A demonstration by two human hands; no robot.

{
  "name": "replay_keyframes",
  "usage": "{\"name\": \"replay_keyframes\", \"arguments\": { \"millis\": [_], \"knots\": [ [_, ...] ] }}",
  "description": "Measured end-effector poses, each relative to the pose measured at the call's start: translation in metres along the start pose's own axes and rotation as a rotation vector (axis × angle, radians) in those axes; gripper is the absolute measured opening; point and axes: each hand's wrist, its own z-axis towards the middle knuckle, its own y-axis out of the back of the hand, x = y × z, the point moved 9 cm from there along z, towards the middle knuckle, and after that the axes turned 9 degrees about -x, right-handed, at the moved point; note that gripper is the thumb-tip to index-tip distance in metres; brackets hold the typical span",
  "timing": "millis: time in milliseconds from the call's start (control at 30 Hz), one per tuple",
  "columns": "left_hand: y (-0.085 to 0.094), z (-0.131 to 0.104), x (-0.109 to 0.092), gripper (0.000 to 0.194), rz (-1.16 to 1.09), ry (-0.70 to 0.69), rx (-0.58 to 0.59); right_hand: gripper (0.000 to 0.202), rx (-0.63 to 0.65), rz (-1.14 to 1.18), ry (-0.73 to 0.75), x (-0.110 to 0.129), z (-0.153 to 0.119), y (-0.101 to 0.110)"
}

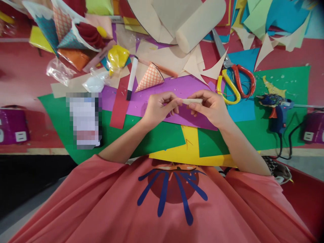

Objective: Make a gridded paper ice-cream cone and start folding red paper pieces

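Observation:
A small, pale rolled strip (191, 101) is held between my two hands above a purple sheet (199, 118). The fingers of my left hand (163, 107) pinch its left end. My right hand (209, 106) grips the right end between thumb and fingers. Behind my left hand lies a small orange-checked cone (151, 78), with a white marker with black ends (132, 79) to its left. Scissors with red and yellow handles (231, 81) lie beyond my right hand.
A blue glue gun (277, 116) rests on a green sheet (301, 87) at the right, its cord near the table edge. At the left lies a blurred phone (84, 119). Paper scraps, a cream roll (201, 25), checked cones (62, 23) and yellow clay (118, 56) crowd the back.

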Motion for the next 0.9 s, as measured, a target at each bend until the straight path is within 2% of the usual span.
{"name": "replay_keyframes", "arguments": {
  "millis": [100,267,333,433,467,533,600,667,733,800,900],
  "knots": [
    [0.003,-0.001,-0.004,0.049,0.034,-0.025,-0.014,0.034,-0.021,-0.014,0.026,0.004,0.0,0.003],
    [0.007,0.001,-0.004,0.045,0.114,-0.05,0.042,0.029,-0.086,-0.009,0.085,0.009,0.001,0.011],
    [0.022,0.006,-0.01,0.04,0.176,-0.14,-0.039,0.028,-0.145,0.008,0.122,0.011,0.003,0.02],
    [0.057,0.011,-0.033,0.026,0.351,-0.428,-0.324,0.03,-0.216,-0.005,0.165,0.013,0.004,0.032],
    [0.061,0.013,-0.037,0.033,0.446,-0.5,-0.353,0.03,-0.227,-0.022,0.168,0.013,0.004,0.034],
    [0.068,0.021,-0.027,0.062,0.601,-0.483,-0.367,0.03,-0.243,-0.056,0.166,0.013,0.004,0.036],
    [0.072,0.027,-0.011,0.07,0.701,-0.431,-0.349,0.029,-0.256,-0.075,0.184,0.014,0.004,0.038],
    [0.07,0.031,0.004,0.053,0.663,-0.392,-0.256,0.028,-0.268,-0.084,0.214,0.017,0.003,0.039],
    [0.067,0.032,0.009,0.037,0.616,-0.391,-0.195,0.026,-0.278,-0.095,0.235,0.019,0.003,0.039],
    [0.061,0.031,0.002,0.032,0.585,-0.434,-0.166,0.025,-0.283,-0.114,0.238,0.02,0.002,0.04],
    [0.042,0.021,-0.025,0.037,0.524,-0.601,-0.06,0.026,-0.301,-0.132,0.253,0.022,0.0,0.042]
  ]
}}
